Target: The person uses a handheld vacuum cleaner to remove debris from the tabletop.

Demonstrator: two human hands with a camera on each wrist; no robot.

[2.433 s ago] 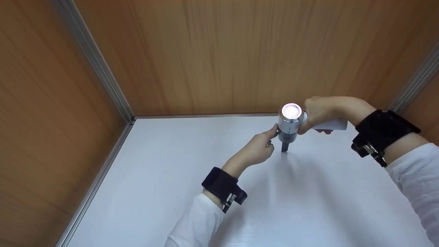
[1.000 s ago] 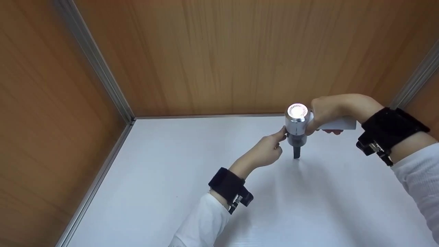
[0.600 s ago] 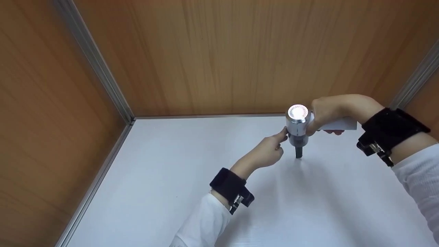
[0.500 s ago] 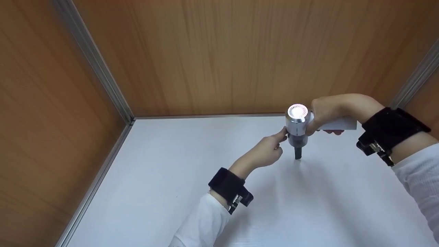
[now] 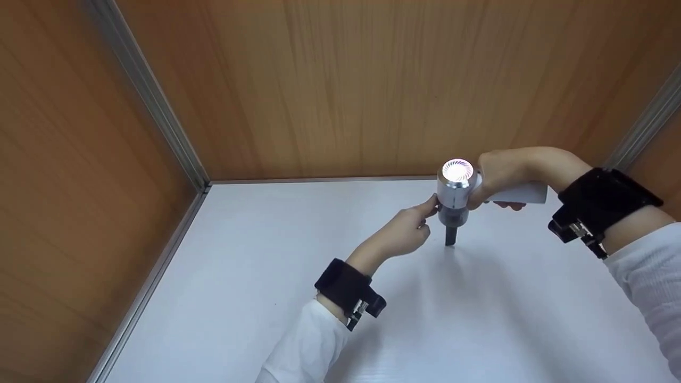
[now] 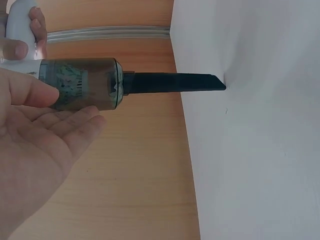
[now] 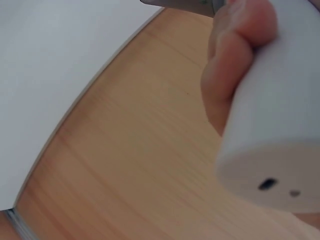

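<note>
R hand grips the white handle of a small handheld vacuum, fingers wrapped round it (right wrist view shows fingertips curled over the handle, its butt end w/ a small port facing the cam). Vacuum sits just left of that hand, lit rear end up, black nozzle pointing down so the tip touches the white table. Judged: handle held sideways to keep the nozzle upright on the surface.

L hand is up against the metallic barrel from its left side; thumb lies on the barrel, other fingers relaxed, nearly straight beneath it, not clenched. Looks like a steadying touch, not a grasp.

Both wrists carry black straps, sleeves white. Beyond the hands: wood-panel back wall, metal corner rail far left of the L hand.
</note>
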